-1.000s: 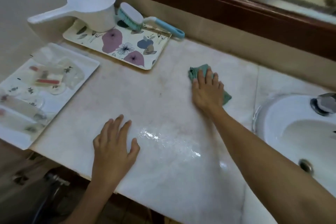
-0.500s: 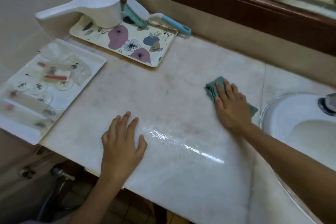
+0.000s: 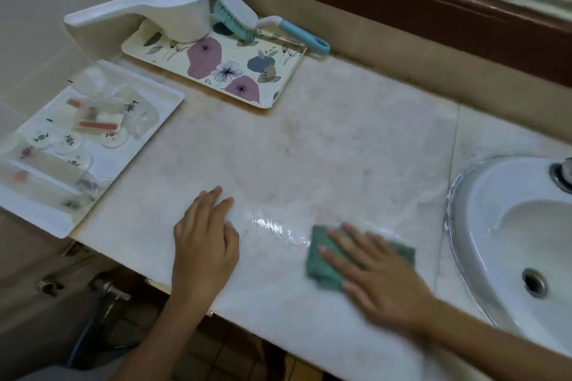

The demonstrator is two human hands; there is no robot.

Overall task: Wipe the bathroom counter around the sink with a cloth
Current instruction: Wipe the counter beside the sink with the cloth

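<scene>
Far left: white tray (image 3: 40,219) hangs over the counter's end, with wrapped toiletry packets (image 3: 99,120) lying on it. Behind it a floral tray (image 3: 235,71) sits near the back wall. It carries 1 white dipper (image 3: 173,0), handle pointing left, and 1 scrub brush (image 3: 244,20) whose blue handle points right, off the tray's edge.

My left hand (image 3: 204,244) lies flat on the marble counter (image 3: 309,148) near the front edge. The fingers are straight and close together, pointing at the back wall; the thumb is out to the right. It holds nothing.

Just right of it is a wet shiny streak (image 3: 272,226) that runs toward the cloth.

The green cloth (image 3: 322,260) lies folded and flat on the counter near the front edge, between my left hand and the sink, and well apart from both trays. Its long axis looks roughly left to right along the front edge. My hand covers its middle, and that area is blurred. 1 corner sticks out on the sink side.

My right hand (image 3: 377,275) presses down on the cloth, palm flat. The fingers are straight and spread apart, pointing left and slightly back, not curled around it.

Right: white sink (image 3: 495,226) set into the counter, with the drain (image 3: 534,282) visible and the tap base (image 3: 561,176) at the frame edge. Nothing lies on the marble between the cloth and the sink rim. A brown mirror frame (image 3: 402,0) runs along the back.
</scene>
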